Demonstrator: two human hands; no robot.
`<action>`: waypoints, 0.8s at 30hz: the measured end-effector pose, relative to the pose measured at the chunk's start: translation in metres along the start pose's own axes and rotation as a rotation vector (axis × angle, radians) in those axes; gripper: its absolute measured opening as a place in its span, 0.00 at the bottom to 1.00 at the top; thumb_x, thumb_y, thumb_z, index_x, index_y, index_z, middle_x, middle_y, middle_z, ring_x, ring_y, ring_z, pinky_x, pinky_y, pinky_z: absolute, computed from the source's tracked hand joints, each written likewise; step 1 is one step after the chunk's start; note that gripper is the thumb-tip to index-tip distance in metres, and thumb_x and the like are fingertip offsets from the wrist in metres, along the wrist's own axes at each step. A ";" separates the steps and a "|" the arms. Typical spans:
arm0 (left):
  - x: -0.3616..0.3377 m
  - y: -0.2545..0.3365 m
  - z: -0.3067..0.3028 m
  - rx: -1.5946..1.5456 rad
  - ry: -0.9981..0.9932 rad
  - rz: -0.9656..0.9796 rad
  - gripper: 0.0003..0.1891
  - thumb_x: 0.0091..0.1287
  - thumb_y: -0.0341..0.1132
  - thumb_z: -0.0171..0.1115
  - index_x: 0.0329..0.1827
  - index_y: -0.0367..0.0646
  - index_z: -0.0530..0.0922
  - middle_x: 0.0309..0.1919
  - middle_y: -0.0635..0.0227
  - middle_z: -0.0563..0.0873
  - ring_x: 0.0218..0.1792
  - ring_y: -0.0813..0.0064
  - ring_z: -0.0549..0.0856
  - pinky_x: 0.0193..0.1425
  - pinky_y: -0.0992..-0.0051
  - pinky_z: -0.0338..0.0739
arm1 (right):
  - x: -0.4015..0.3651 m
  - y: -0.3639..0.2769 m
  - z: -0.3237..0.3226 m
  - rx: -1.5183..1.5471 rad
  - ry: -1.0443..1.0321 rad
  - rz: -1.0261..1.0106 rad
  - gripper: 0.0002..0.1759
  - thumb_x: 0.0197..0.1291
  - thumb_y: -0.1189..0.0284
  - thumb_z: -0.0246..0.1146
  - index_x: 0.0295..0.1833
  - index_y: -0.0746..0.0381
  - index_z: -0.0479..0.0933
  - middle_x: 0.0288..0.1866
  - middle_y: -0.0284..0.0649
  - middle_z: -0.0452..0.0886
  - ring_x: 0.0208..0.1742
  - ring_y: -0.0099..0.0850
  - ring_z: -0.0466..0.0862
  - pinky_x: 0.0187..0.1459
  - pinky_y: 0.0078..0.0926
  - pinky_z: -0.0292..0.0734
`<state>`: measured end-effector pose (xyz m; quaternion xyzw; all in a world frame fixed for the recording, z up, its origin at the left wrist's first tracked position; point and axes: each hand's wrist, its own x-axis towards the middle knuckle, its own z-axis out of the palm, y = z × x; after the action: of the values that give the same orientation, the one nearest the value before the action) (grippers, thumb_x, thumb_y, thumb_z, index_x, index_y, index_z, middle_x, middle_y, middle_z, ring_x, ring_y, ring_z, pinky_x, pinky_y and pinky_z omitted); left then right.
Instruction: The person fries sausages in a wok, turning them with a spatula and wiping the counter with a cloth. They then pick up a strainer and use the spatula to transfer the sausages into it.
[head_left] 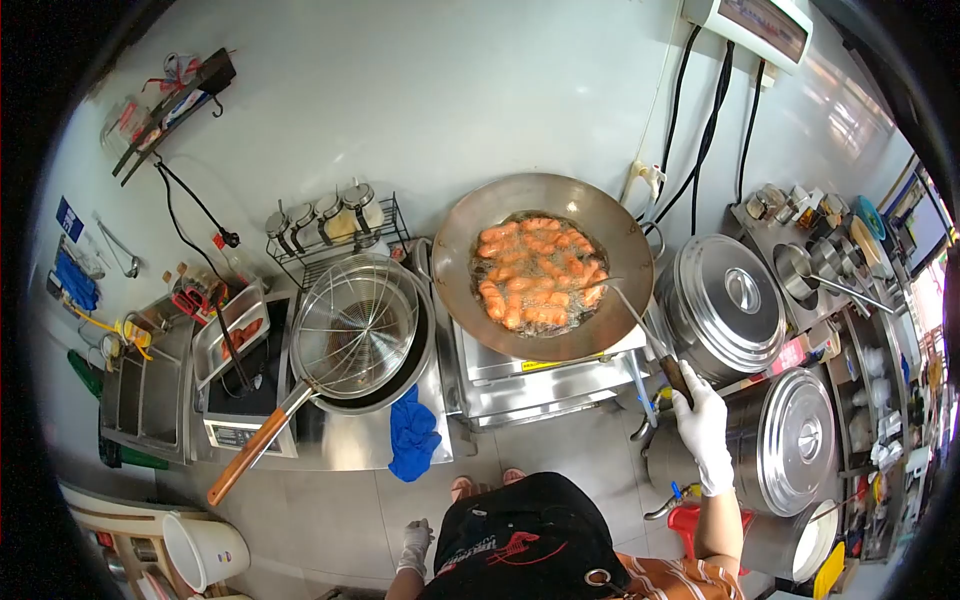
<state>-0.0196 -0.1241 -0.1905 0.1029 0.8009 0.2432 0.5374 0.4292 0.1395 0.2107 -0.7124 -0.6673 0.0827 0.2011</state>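
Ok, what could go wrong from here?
The pieces crowd the bubbling oil in the wok, so stirring could splash the right hand, whose glove leaves the forearm bare. The wooden-handled strainer sticks out past the counter edge; a passing sleeve might knock it. The blue cloth hangs over that edge too and could slip to the floor.

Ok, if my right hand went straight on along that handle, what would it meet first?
Probably the wok, at its near right rim, though your right hand might pass above it; depth is unclear.
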 end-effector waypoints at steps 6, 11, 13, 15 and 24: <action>0.001 -0.004 0.002 0.006 -0.004 -0.040 0.18 0.70 0.44 0.55 0.45 0.34 0.76 0.27 0.59 0.85 0.18 0.70 0.81 0.21 0.71 0.75 | -0.020 0.012 -0.008 0.028 0.045 -0.034 0.27 0.57 0.73 0.65 0.64 0.61 0.74 0.42 0.52 0.82 0.43 0.48 0.83 0.45 0.39 0.77; 0.003 0.003 0.004 0.019 0.014 -0.043 0.17 0.70 0.43 0.54 0.44 0.34 0.77 0.27 0.59 0.85 0.18 0.71 0.82 0.21 0.71 0.75 | -0.028 0.006 -0.018 0.024 0.006 -0.024 0.26 0.55 0.74 0.65 0.62 0.61 0.75 0.42 0.51 0.83 0.43 0.49 0.83 0.45 0.39 0.77; 0.005 0.006 0.004 0.032 -0.012 0.009 0.18 0.69 0.43 0.54 0.45 0.34 0.77 0.28 0.59 0.85 0.19 0.71 0.82 0.22 0.71 0.75 | -0.031 0.005 -0.020 0.033 0.005 -0.023 0.26 0.55 0.74 0.65 0.62 0.61 0.75 0.42 0.51 0.83 0.43 0.49 0.83 0.45 0.39 0.77; 0.005 0.009 0.006 0.022 -0.009 0.016 0.18 0.69 0.43 0.54 0.46 0.34 0.77 0.28 0.59 0.85 0.19 0.71 0.82 0.22 0.71 0.75 | -0.034 0.003 -0.023 0.042 0.005 -0.021 0.26 0.55 0.74 0.65 0.62 0.61 0.76 0.42 0.51 0.83 0.42 0.49 0.83 0.44 0.39 0.77; 0.008 0.007 0.011 0.031 -0.020 0.019 0.20 0.69 0.44 0.54 0.48 0.32 0.76 0.29 0.57 0.85 0.19 0.70 0.82 0.21 0.71 0.75 | -0.036 0.002 -0.022 0.016 -0.054 0.015 0.26 0.54 0.74 0.65 0.62 0.61 0.76 0.40 0.50 0.82 0.42 0.49 0.83 0.44 0.39 0.77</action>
<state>-0.0136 -0.1117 -0.1965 0.1214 0.7980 0.2348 0.5415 0.4363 0.1003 0.2248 -0.7132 -0.6666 0.1087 0.1878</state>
